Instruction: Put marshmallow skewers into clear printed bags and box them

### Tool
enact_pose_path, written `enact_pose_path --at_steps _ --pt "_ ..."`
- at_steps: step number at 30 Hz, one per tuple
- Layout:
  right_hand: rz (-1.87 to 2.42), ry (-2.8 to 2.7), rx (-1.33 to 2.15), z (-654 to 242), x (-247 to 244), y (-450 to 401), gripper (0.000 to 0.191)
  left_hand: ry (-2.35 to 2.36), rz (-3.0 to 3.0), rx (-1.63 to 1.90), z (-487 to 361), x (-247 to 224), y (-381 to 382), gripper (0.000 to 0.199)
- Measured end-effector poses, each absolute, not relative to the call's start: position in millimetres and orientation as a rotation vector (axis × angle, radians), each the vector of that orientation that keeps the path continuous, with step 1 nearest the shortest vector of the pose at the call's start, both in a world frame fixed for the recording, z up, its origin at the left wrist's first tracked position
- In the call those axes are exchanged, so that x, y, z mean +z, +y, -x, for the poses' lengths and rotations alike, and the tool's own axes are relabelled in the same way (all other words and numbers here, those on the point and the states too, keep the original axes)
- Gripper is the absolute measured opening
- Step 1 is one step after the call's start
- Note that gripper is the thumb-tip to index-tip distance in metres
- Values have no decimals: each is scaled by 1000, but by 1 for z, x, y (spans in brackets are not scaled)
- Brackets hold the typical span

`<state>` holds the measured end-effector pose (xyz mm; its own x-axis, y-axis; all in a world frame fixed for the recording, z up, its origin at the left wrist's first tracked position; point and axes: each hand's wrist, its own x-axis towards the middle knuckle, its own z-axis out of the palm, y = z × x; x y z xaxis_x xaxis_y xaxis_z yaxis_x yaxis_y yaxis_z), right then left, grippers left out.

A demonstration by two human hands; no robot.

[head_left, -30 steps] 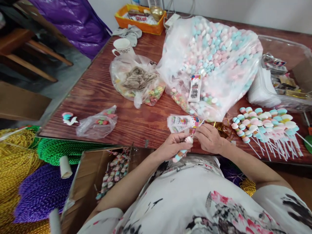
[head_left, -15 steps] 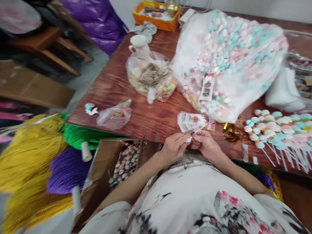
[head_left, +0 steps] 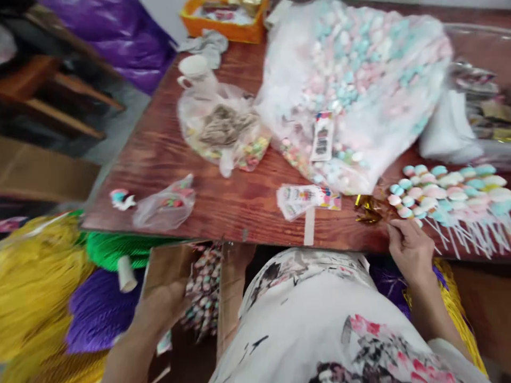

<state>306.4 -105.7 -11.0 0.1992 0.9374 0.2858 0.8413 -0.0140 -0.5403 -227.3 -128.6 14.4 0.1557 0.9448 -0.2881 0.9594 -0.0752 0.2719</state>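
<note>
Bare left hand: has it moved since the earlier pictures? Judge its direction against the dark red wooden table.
Yes: the left hand has moved to the person's left, from the front edge of the table to above the open brown cardboard box.

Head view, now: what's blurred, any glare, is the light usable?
Head view: left hand badly smeared, likely motion; right hand softer than ideal but outlined. Head view: print on the white cards unreadable. Head view: glossy highlights on the purple sack and gold foil; light usable, dim under the table.
</note>
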Motion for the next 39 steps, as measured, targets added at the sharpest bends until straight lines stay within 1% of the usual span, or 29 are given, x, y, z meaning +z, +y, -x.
enact_pose_path --at_steps 2,4,6,7,8,11,12,14,17,20,23,26,27,29,32,34,37,39 --pt "2041 -1710 33 -323 -7 -120 17 1718 -2282 23 183 10 -97 23" --pt "2195 -1692 -30 -331 -3 -131 22 1486 -2571 311 119 11 -61 21" --pt "2362 -1707 -33 -332 0 -137 24 1177 -2726 475 52 14 -27 20" --pt "2441 -1724 -22 -330 0 -138 25 1102 -2796 499 23 15 -13 22" --pt "2503 -1732 -14 -327 -1 -138 25 1086 -2867 448 -1 15 0 24" --pt "2549 -1680 -15 -314 -10 -128 23 1137 -2961 221 -41 11 27 22" --pt "2526 -1658 -12 -310 -14 -123 23 1135 -2978 185 -44 7 32 20" --pt "2447 -1636 -2 -302 -23 -108 23 1093 -3029 236 -42 -2 37 19" --pt "2167 -1636 -25 -297 -25 -86 20 1002 -3096 502 -29 -18 38 17" --pt "1878 -1545 -161 -309 -11 -77 18 947 -2972 777 -17 -28 40 13" --pt "1863 -1461 -390 -343 15 -81 21 960 -2736 928 -10 -32 44 8" --pt "2115 -1645 -531 -381 36 -87 33 985 -2718 860 -13 -30 45 5" --pt "2200 -1788 -518 -390 41 -87 39 1006 -2748 810 -16 -28 44 6" --pt "2246 -2113 -446 -400 48 -85 42 1067 -2791 697 -23 -22 43 11" --pt "2149 -2451 -355 -401 53 -76 34 1135 -2748 580 -32 -14 43 15" --pt "2046 -2539 -391 -401 55 -70 28 1132 -2656 619 -34 -12 45 16" --pt "1785 -2500 -513 -404 55 -62 26 1131 -2551 793 -30 -13 46 17" --pt "1615 -2318 -544 -403 57 -60 28 1131 -2575 828 -26 -17 43 17"
